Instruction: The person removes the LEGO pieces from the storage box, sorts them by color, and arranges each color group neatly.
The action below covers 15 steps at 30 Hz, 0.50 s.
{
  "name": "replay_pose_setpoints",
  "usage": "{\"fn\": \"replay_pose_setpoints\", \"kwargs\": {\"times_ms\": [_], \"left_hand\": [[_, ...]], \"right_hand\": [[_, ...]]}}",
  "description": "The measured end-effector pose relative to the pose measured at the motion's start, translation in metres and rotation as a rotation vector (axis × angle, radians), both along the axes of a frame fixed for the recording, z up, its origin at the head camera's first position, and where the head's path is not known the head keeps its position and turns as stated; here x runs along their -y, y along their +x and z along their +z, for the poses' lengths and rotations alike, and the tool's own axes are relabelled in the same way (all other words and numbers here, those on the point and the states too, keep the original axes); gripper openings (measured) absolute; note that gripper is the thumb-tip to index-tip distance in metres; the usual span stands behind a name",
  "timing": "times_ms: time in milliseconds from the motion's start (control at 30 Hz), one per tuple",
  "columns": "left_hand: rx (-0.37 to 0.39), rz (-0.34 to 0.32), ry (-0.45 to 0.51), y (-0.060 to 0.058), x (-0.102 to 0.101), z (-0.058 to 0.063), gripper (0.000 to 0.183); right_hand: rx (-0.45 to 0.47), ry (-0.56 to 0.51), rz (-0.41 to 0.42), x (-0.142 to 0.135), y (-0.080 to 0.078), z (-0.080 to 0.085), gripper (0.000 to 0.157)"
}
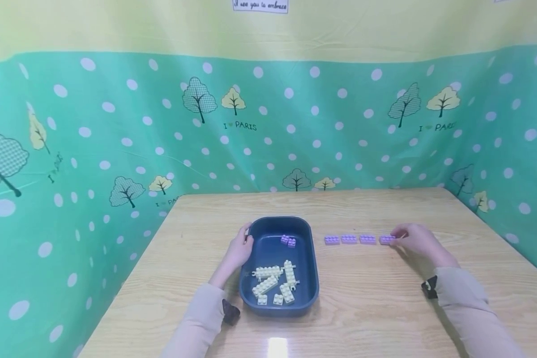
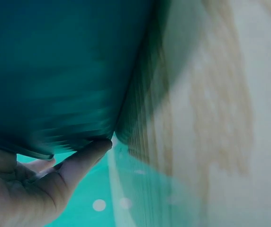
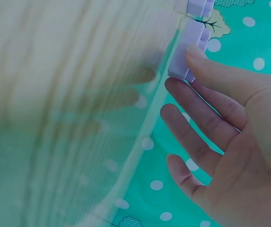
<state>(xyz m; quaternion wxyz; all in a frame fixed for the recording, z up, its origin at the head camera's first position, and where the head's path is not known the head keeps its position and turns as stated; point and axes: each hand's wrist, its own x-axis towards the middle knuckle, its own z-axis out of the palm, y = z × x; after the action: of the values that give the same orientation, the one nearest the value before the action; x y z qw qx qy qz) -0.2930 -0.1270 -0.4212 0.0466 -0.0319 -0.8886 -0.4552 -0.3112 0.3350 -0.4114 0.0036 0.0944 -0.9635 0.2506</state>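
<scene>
My left hand (image 1: pixel 241 247) grips the left wall of a dark blue tray (image 1: pixel 315 278) near its far corner. In the left wrist view the thumb lies along the outer wall of the tray (image 2: pixel 59 71). To the right of the tray, my right hand (image 1: pixel 418 241) pinches a purple toy brick (image 1: pixel 387 240) at the right end of a row on the table. Thumb and fingertips meet that brick (image 3: pixel 187 49) in the right wrist view, while the other fingers spread apart. Three more purple bricks (image 1: pixel 349 239) lie in line to its left.
Two small purple bricks (image 1: pixel 288 240) sit toward the far end inside the tray. Several cream bricks (image 1: pixel 268 272), some with clip-like ends, lie in its near half. The wooden table (image 1: pixel 362 308) ends at a green dotted cloth (image 1: pixel 259 164) behind and at the sides.
</scene>
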Motion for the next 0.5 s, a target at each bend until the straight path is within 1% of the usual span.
{"fn": "replay_pose_setpoints", "kwargs": {"times_ms": [300,500], "left_hand": [[-0.002,0.002,-0.003,-0.0006,0.0,-0.0013,0.047],[-0.006,-0.002,-0.004,0.0005,0.0,-0.0008,0.047]], "right_hand": [[0.009,0.01,0.023,-0.0017,-0.0025,-0.0012,0.03],[0.015,0.023,0.021,-0.0015,-0.0036,-0.0015,0.028]]}}
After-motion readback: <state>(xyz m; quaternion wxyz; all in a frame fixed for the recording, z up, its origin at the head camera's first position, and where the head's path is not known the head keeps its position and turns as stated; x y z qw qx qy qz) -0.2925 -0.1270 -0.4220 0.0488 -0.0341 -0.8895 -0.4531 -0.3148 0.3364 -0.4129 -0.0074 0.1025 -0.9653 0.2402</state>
